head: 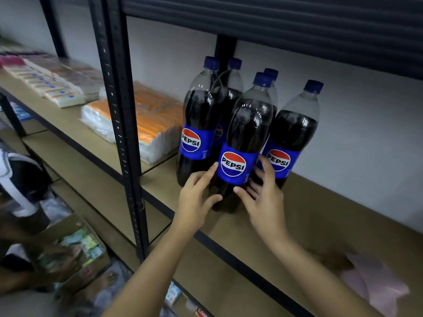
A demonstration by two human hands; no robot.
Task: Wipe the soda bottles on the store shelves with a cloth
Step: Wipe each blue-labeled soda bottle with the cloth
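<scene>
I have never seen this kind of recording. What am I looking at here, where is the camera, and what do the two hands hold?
There is no machine here. A person wears one wide camera on the head, looking forward and down, so you see their own two bare arms.

The left hand and right hand are on either side of the lower part of the front Pepsi bottle, fingers fairly straight and touching it rather than wrapped round it. Four more Pepsi bottles stand close behind and beside it on a brown shelf in a black metal rack.

A pink cloth lies on the shelf at lower right; neither hand holds it. Packets in orange and white wrapping lie to the left.
</scene>
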